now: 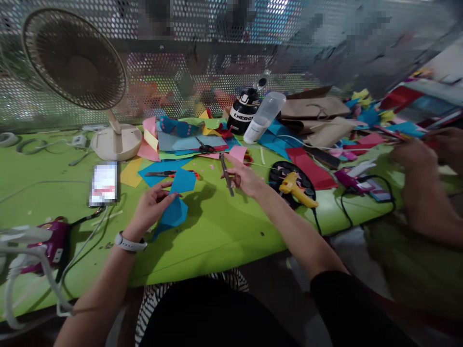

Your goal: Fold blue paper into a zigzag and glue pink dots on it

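Observation:
My left hand [155,205] is closed on a blue paper cutout [174,215], which has two wide angular parts joined by a narrower middle, like a pair of glasses. It is held a little above the green table [224,241]. My right hand [244,179] pinches a slim dark metal tool [227,178], whose exact kind I cannot make out. Beyond my left hand, a utility knife [162,173] lies on blue paper. Scissors [205,147] rest farther back. A yellow glue gun [298,189] lies on a black round tray [277,174] beside my right forearm.
A fan [115,142] and a phone [104,183] stand on the left, with a purple power strip [54,246] and cables nearer. Behind are decorated blue paper glasses [177,126], a black bottle [243,113] and coloured paper. Another person's hand [414,156] works at right.

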Tool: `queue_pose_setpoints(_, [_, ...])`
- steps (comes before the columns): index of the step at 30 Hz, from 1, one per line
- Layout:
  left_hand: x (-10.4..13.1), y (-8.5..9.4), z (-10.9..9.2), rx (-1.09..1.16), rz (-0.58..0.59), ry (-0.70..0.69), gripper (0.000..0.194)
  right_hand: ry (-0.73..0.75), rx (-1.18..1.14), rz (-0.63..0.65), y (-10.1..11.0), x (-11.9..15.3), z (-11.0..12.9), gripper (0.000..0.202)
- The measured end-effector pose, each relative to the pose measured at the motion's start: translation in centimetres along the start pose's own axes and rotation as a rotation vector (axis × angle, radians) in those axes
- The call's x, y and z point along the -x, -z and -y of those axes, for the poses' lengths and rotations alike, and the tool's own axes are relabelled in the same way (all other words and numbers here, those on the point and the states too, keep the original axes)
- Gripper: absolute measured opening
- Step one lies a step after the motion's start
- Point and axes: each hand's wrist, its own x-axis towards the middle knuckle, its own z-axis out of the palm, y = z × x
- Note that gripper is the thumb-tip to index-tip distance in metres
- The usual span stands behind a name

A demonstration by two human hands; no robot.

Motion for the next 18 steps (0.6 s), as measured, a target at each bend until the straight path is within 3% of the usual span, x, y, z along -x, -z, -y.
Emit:
queue_pose_setpoints(3, [0.3,0.4,-1.0,0.082,0.025,-0.005,0.051,0.041,0.037,0.031,-0.1,0.3,-0.4,0.078])
queue_pose_setpoints(6, [0.7,1.1,-1.7,0.071,0.022,-0.028,0.043,0.063,0.266,0.099,-0.6,0.6,-0.5,0.063])
queue_pose_setpoints(9, [1.1,2.2,-2.4,-0.035,-0.023,-0.060,0.037,0.116,0.666,0.118,-1.2,1.0,-0.5,0.047])
queue_pose_setpoints(12, [1.3,3.0,-3.0,-0.178,0.023,-0.114,0.032,0.155,0.984,0.115,-1.8,1.3,-0.5,0.048])
queue_pose_setpoints(18, [0.4,2.0,-2.3,-0.497,0.174,-0.257,0.030,0.190,1.131,0.056,-1.8,1.7,-0.2,0.056])
